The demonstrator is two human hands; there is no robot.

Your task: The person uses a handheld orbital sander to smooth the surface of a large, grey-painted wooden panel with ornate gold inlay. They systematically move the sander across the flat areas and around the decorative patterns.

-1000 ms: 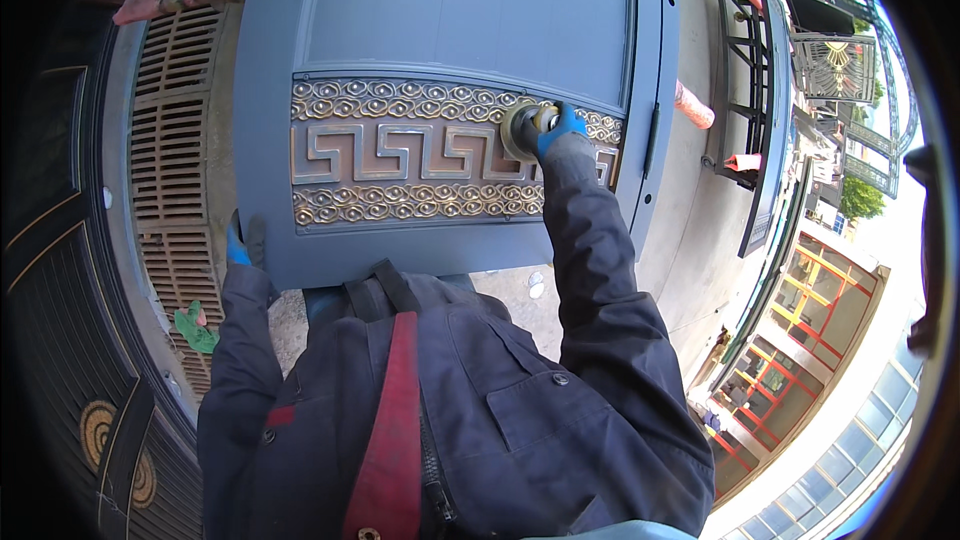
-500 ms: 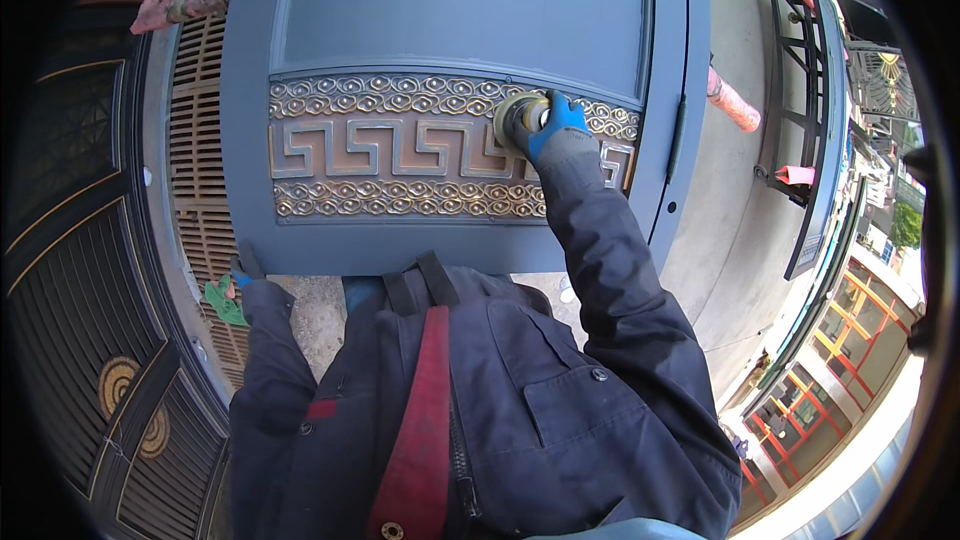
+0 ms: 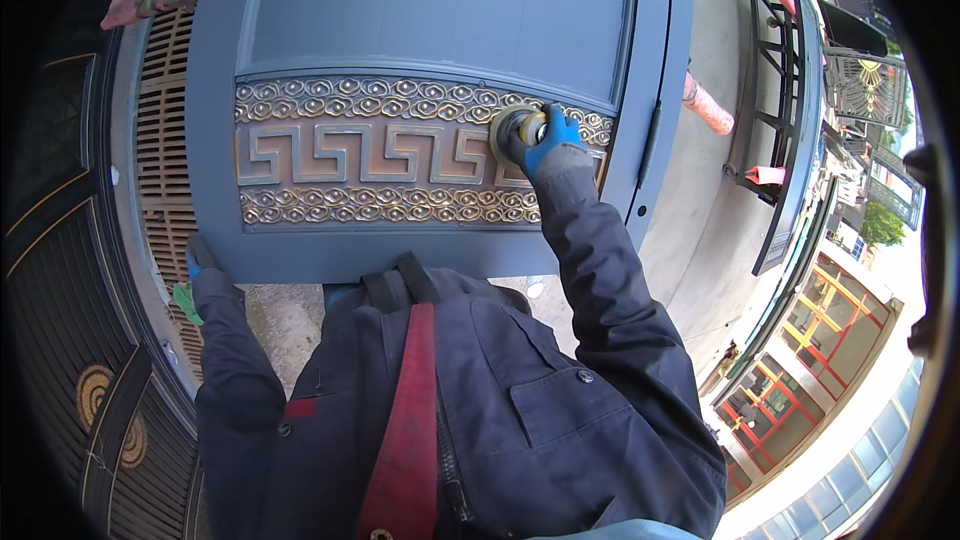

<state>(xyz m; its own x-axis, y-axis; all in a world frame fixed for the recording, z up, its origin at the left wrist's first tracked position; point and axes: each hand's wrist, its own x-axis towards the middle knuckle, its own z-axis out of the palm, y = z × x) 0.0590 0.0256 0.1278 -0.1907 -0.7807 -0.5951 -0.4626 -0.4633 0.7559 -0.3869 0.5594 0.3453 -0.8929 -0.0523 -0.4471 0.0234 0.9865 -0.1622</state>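
Daylight bleaches the sky (image 3: 905, 262) beyond the right edge of a blue panel (image 3: 430, 15) and glints on its gold-toned relief (image 3: 390, 155), as fisheye distortion curves a building (image 3: 848, 335) within black corners.

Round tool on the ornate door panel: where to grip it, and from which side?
Round tool: probably by the narrower, partly yellowish body behind its wide disc, coming from the right, as the right hand does. The disc sits against the ornate panel, leaving the body to wrap a palm around. The glove hides any handle detail.
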